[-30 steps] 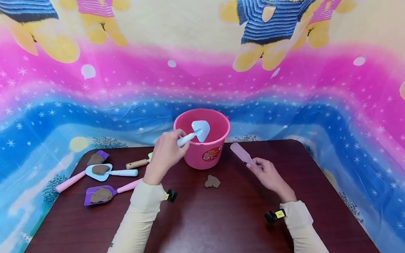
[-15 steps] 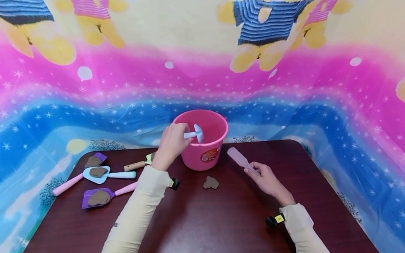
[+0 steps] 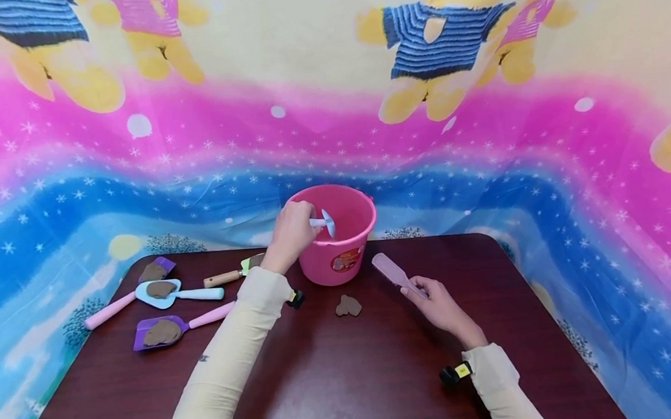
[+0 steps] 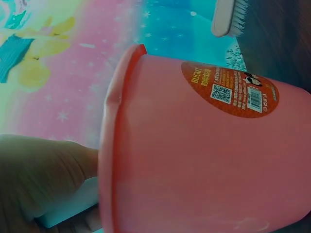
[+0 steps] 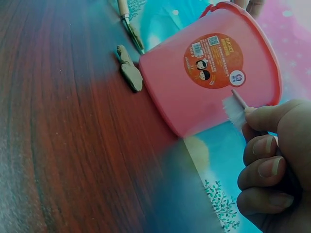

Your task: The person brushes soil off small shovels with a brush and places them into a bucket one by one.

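Observation:
My left hand (image 3: 292, 233) grips a light blue trowel (image 3: 328, 223) by its handle. The trowel's blade is turned nearly edge-on, over the mouth of a pink bucket (image 3: 330, 268). In the left wrist view the bucket's wall (image 4: 194, 150) hides the blade. To the right of the bucket, my right hand (image 3: 440, 305) holds a pale pink brush (image 3: 392, 272) with its fingers curled round the handle. White bristles (image 5: 234, 111) show at the brush's head in the right wrist view, apart from the table. A flat brown clay-like lump (image 3: 349, 305) lies in front of the bucket.
At the left lie a purple shovel (image 3: 140, 333) with a pink handle, another purple shovel (image 3: 165, 265) and a blue trowel (image 3: 201, 294), each bearing a brown lump. A wooden-handled green tool (image 3: 223, 278) lies beside the left wrist. A printed curtain (image 3: 330, 138) hangs behind the table.
My left hand has shifted slightly right over the bucket's rim, and the trowel's blade has turned from face-on to nearly edge-on. The right hand and brush have drifted a little lower in view.

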`<state>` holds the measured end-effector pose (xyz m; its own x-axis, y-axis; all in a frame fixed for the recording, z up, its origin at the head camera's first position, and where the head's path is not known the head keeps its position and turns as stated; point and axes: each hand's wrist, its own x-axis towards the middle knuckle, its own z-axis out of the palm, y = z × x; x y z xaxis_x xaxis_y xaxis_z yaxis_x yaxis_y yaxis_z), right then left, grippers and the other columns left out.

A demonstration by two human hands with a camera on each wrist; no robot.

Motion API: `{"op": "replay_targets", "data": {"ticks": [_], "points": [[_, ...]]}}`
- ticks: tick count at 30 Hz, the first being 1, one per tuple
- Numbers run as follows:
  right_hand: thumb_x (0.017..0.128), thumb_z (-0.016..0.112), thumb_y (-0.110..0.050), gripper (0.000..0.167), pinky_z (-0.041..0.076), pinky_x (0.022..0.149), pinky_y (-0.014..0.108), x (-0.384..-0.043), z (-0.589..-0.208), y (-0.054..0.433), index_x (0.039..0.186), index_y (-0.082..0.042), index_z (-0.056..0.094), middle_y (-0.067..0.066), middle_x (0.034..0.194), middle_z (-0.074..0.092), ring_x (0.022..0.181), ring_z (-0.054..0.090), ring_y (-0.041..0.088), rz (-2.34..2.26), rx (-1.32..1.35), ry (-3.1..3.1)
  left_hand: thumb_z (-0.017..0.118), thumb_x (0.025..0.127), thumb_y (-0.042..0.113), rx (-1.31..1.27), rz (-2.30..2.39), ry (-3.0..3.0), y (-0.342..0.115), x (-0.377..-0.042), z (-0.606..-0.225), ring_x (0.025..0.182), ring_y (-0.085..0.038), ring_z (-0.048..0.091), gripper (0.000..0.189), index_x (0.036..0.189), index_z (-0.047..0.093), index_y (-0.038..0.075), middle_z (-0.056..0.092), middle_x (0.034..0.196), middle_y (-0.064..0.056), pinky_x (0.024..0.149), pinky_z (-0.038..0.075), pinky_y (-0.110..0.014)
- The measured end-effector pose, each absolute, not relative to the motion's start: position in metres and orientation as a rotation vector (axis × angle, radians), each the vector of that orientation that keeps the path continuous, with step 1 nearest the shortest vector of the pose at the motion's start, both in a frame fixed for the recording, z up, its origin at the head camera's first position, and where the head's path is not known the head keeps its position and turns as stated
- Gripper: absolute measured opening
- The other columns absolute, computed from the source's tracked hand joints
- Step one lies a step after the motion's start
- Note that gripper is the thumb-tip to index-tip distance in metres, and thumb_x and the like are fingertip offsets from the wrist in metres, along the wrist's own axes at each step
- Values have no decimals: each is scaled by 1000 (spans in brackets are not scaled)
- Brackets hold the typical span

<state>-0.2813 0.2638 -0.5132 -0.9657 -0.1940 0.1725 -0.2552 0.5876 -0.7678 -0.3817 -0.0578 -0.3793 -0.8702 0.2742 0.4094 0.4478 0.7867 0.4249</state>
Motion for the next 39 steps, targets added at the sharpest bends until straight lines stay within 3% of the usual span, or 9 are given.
{"op": "replay_targets", "data": {"ticks": [6,14,21,26,31,35,39], "points": [[101,64,-28,22,37,53,24,-281,-515,264,99,-6,67,-3,63,45,53,40,8,1353,386,-2743,85,83,14,-505,-890,-2714,-54,-394,-388,78,-23,63,13,82,76,4,70,75,-6,70,55,-35],[101,64,-26,20,37,53,24,-282,-516,264,98,-6,66,-3,64,45,54,40,8,1353,385,-2743,83,81,6,-526,-958,-2745,-53,-400,-392,68,-21,65,12,76,72,4,69,72,-7,66,57,-34],[101,64,-27,22,36,53,25,-284,-517,264,99,-5,66,-3,64,45,54,40,8,1343,413,-2741,81,84,6,-535,-950,-2794,-55,-401,-391,70,-21,66,11,79,71,4,70,78,-8,68,59,-35],[101,64,-26,20,36,54,25,-284,-517,263,99,-7,67,-3,64,45,55,40,8,1332,392,-2752,75,90,10,-557,-900,-2775,-57,-400,-390,65,-20,62,15,77,69,5,66,71,-7,68,55,-34],[101,65,-26,18,36,54,25,-283,-515,263,99,-9,67,-3,64,46,55,40,9,1329,379,-2758,69,95,15,-584,-869,-2727,-63,-398,-396,58,-19,55,14,87,69,4,58,65,-6,62,47,-31],[101,65,-27,17,37,54,24,-282,-516,263,98,-10,67,-3,64,45,55,41,9,1321,394,-2762,67,97,19,-640,-803,-2659,-68,-396,-401,67,-21,56,17,100,69,3,60,74,-7,65,49,-34],[101,65,-27,21,37,53,25,-282,-515,263,100,-6,67,-3,65,45,55,40,9,1322,417,-2763,65,97,19,-691,-770,-2535,-75,-391,-405,92,-27,60,25,112,68,-1,65,102,-15,85,53,-43]]}}
